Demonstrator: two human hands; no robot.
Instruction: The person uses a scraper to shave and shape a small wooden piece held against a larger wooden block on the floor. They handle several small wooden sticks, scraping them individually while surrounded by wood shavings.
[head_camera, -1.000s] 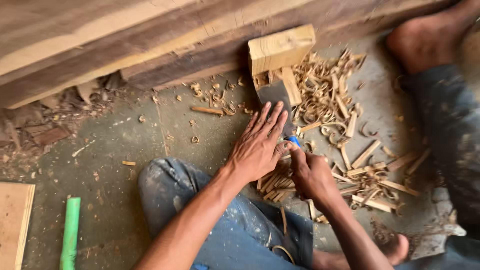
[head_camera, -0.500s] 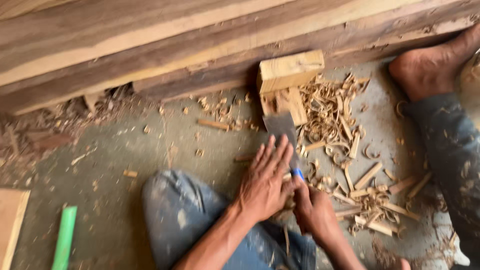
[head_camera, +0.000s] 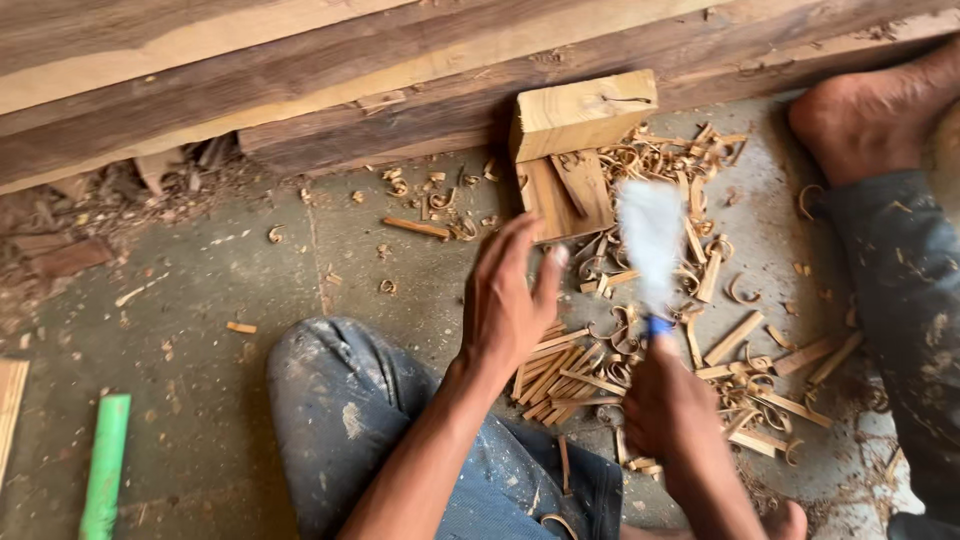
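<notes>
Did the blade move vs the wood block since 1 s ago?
Yes. The blade swung from just below the block to its lower right, now blurred; right hand grips it.

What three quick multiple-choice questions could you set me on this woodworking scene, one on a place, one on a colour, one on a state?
1. Where does the pale wooden block sit?
A. against the stacked timber planks
B. on the person's knee
C. on the green bar

2. What colour is the bar lying at the lower left of the floor?
A. red
B. green
C. black

3. How is the left hand?
A. closed round the block
B. open, holding nothing
C. flat on the floor

Answers: 1 A, the block butts up to the planks above the wood shavings. 2 B, it is bright green. 3 B, its fingers are spread in the air, while the right hand grips a blurred tool with a blue collar.
</notes>
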